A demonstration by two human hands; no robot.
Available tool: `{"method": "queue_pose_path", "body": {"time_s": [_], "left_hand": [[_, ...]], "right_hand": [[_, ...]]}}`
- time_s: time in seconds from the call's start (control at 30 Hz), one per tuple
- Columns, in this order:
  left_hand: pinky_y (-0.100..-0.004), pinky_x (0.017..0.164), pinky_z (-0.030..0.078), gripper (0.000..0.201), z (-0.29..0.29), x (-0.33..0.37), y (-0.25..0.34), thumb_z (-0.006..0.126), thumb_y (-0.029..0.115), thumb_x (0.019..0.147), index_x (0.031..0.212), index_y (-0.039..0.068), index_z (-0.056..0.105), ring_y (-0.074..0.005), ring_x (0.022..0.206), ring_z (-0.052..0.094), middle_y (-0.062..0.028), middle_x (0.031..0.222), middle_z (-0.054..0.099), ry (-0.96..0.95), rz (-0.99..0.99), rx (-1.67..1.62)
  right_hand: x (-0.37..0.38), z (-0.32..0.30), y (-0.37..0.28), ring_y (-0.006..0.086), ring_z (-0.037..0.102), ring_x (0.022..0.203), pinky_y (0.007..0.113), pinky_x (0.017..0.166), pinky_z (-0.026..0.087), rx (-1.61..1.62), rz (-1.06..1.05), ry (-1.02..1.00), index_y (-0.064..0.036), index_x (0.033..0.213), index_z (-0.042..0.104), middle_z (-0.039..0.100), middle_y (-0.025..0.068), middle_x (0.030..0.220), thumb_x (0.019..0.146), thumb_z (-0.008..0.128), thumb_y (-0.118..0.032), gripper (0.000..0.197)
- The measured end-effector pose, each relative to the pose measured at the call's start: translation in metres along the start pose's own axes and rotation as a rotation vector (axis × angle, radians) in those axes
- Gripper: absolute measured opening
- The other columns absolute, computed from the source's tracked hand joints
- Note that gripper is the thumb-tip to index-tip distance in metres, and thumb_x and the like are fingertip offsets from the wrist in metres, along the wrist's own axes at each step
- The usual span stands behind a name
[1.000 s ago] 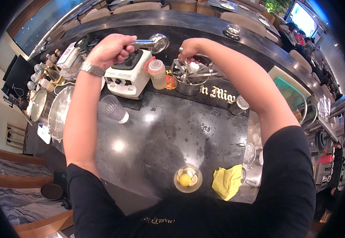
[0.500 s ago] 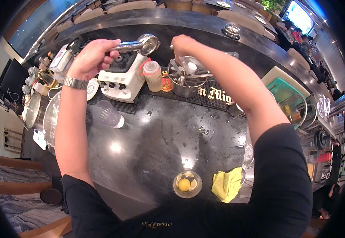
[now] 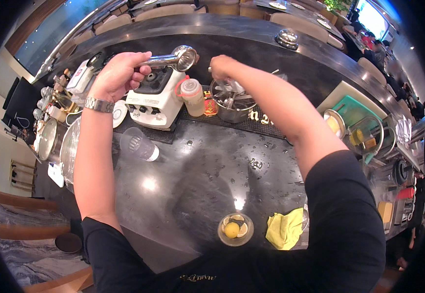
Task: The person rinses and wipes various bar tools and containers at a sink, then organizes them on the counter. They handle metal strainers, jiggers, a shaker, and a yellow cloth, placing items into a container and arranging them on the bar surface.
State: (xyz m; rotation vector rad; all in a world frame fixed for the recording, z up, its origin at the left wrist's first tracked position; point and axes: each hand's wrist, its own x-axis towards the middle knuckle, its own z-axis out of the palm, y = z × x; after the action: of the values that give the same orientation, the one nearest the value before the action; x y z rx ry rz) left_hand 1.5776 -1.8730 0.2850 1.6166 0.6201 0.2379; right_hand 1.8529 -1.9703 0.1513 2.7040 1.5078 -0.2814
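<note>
1. At the far left edge of the dark counter [image 3: 183,180], glass jars and small bottles [image 3: 51,105] stand in a cluster, with a round metal lid [image 3: 48,141] just near of them.
2. The left hand [image 3: 119,73] is raised over the far left of the counter. Its fingers are curled tight around the handle of a metal citrus squeezer [image 3: 173,58], which points right with its cup end above the blender base [image 3: 156,97].
3. A clear plastic cup [image 3: 139,145] lies on its side on the counter, just near of the white blender base.
4. A squeeze bottle [image 3: 193,96] with a red cap strap stands just right of the blender base, on the black bar mat [image 3: 266,124].
5. The right hand [image 3: 222,66] reaches down into a metal tool container [image 3: 232,100] on the mat. Its fingers are bunched together over the utensils; what they pinch cannot be determined.
6. At the near edge, a small glass bowl [image 3: 235,229] holds lemon pieces.
7. A yellow cloth [image 3: 284,229] lies just right of the bowl.
8. At the far right, a green tray [image 3: 351,110] sits beside round containers [image 3: 337,124].
</note>
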Motion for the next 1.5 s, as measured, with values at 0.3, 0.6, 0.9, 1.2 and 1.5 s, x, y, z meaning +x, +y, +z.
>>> {"method": "queue_pose_path", "body": {"time_s": [0.3, 0.6, 0.9, 1.2, 1.5], "left_hand": [[-0.0163, 0.043, 0.028, 0.022, 0.004, -0.007, -0.009, 0.062, 0.028, 0.099, 0.085, 0.015, 0.052, 0.0014, 0.052, 0.038, 0.0079, 0.07, 0.052, 0.043, -0.022, 0.057], [-0.0203, 0.045, 0.036, 0.029, 0.077, 0.061, -0.021, 0.058, 0.026, 0.099, 0.075, 0.009, 0.058, -0.0029, 0.049, 0.042, 0.0035, 0.067, 0.056, -0.112, -0.088, 0.287], [-0.0302, 0.04, 0.038, 0.042, 0.126, 0.146, -0.057, 0.057, 0.025, 0.099, 0.064, 0.002, 0.058, -0.0124, 0.042, 0.045, -0.0035, 0.058, 0.055, -0.117, -0.038, 0.709], [-0.0424, 0.067, 0.054, 0.025, 0.184, 0.188, -0.025, 0.063, 0.007, 0.063, 0.082, -0.001, 0.077, -0.0296, 0.08, 0.071, -0.0223, 0.088, 0.073, -0.438, 0.404, 1.672], [-0.0451, 0.066, 0.049, 0.014, 0.164, 0.222, -0.066, 0.065, 0.02, 0.078, 0.073, 0.008, 0.07, -0.0217, 0.065, 0.058, -0.0053, 0.078, 0.068, -0.356, -0.089, 1.073]], "right_hand": [[-0.033, -0.031, 0.034, 0.0237, 0.074, 0.082, 0.04, 0.072, 0.059, -0.274, 0.016, -0.168, -0.0044, 0.089, 0.078, 0.076, 0.0123, 0.09, 0.075, 0.074, -0.008, 0.015], [-0.036, -0.027, 0.037, 0.0226, 0.072, 0.08, 0.039, 0.073, 0.057, -0.521, -0.058, -0.404, -0.0108, 0.102, 0.078, 0.075, 0.0097, 0.091, 0.076, 0.076, -0.009, 0.026], [-0.063, -0.027, 0.034, 0.0226, 0.071, 0.076, 0.04, 0.068, 0.057, -0.473, 0.0, -0.431, -0.0063, 0.089, 0.078, 0.074, 0.0089, 0.085, 0.074, 0.076, -0.009, 0.016], [-0.099, -0.037, 0.037, 0.026, 0.073, 0.075, 0.039, 0.067, 0.058, -0.401, -0.038, -0.304, -0.0034, 0.083, 0.077, 0.075, 0.0113, 0.085, 0.071, 0.077, -0.012, 0.014], [-0.106, -0.036, 0.02, 0.0339, 0.072, 0.092, 0.042, 0.08, 0.058, -0.27, -0.164, -0.132, -0.0026, 0.092, 0.076, 0.074, 0.0165, 0.096, 0.073, 0.072, -0.009, 0.021]]}}
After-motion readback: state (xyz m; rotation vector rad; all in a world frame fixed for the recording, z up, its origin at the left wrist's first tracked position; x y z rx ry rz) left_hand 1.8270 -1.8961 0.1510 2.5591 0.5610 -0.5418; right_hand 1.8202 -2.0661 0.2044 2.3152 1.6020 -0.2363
